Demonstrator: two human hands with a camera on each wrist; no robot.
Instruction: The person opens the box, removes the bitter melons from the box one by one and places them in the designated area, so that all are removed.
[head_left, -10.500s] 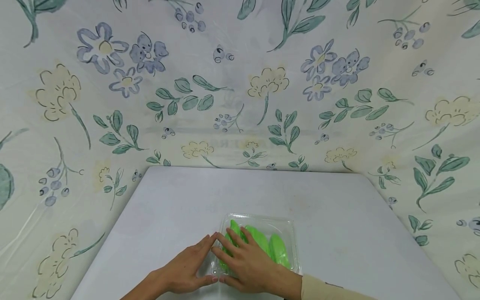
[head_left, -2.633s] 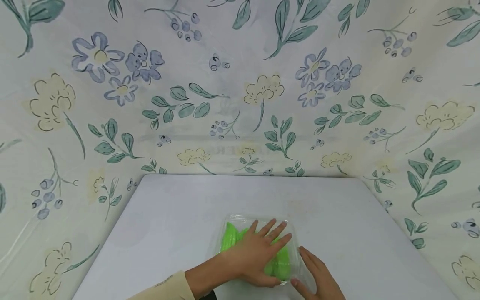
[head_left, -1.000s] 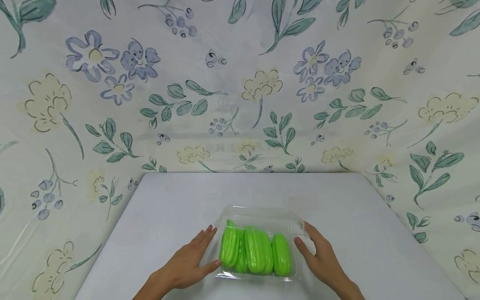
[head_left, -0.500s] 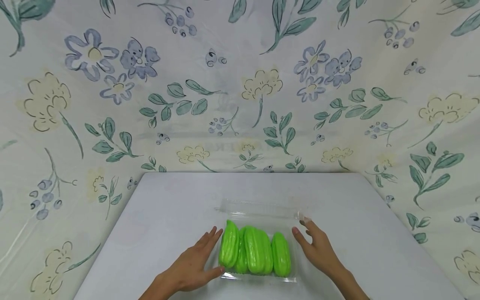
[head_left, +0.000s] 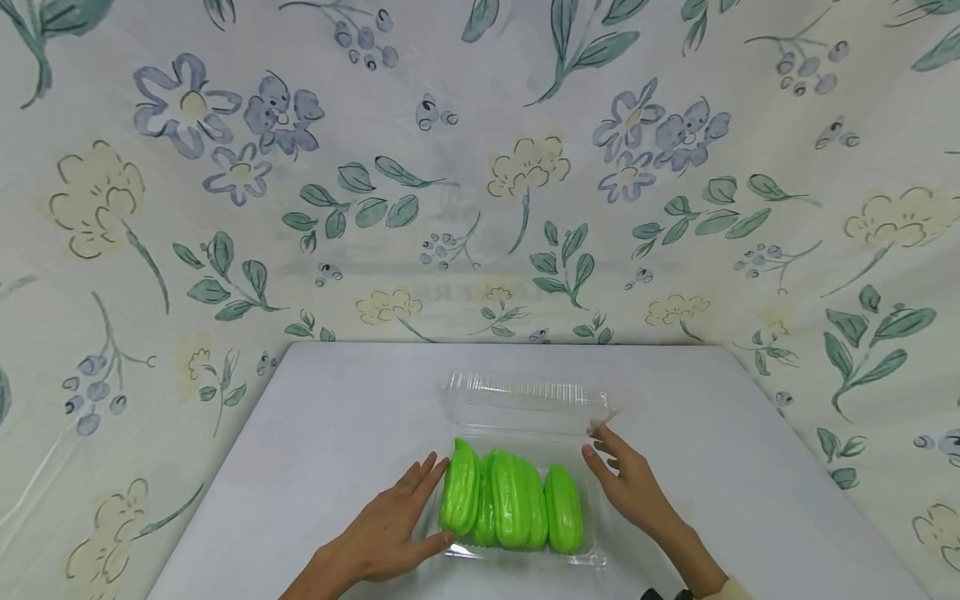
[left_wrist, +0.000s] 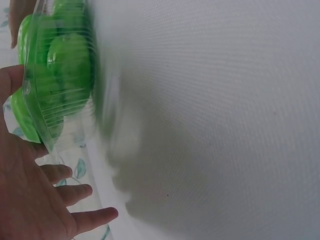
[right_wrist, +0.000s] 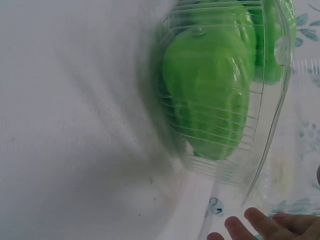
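Note:
A clear plastic clamshell container (head_left: pixel 525 557) sits near the front of the table, its hinged lid (head_left: pixel 525 402) tipped back away from the person. Several bright green, ridged, elongated vegetables (head_left: pixel 512 500) lie side by side in its base. My left hand (head_left: pixel 386 529) rests along the base's left side, thumb by the front corner. In the left wrist view, that thumb (left_wrist: pixel 12 80) lies at the rim and the other fingers extend straight. My right hand (head_left: pixel 630 483) has its fingertips at the lid's right corner, thumb apart. Only its fingers (right_wrist: pixel 265 225) show in the right wrist view.
The white table (head_left: pixel 337 408) reaches back to a floral-printed cloth (head_left: pixel 480 208) that hangs behind it and at both sides. A dark object (head_left: pixel 663 594) shows near the right sleeve at the bottom edge.
Earlier the hands lay over the container with its lid down. Over the last second the lid has swung up and back, the right hand following its right corner; the left hand stays beside the base.

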